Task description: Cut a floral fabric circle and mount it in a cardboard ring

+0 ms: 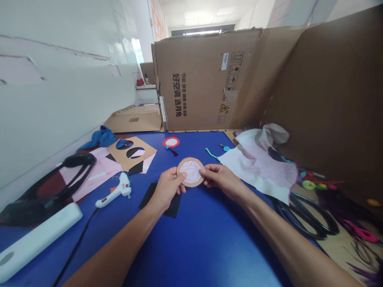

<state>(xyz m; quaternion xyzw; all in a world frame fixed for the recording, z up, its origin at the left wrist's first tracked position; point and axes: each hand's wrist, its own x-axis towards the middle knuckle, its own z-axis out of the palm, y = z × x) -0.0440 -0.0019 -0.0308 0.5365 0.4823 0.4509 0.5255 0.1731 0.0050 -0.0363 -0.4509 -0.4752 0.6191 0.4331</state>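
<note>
1 round tan cardboard ring [190, 172] with a pink-veined paper disc inside is held above the blue tabletop [194, 243], gripped at opposite edges by the left hand [167, 189] and right hand [222, 180]. 1 black rectangular sheet [160, 200] lies below the left hand; 1 white hot glue gun [118, 190] is beside it. 1 white-and-pink cloth [257, 163] lies near the right hand. 1 tan cardboard template [131, 153] with 2 round holes lies further back.

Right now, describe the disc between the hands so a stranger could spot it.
On the blue table, the left hand and right hand hold a disc. Its brown card ring frames pale paper with purple lines, unlike the smaller red ring beyond.
</note>
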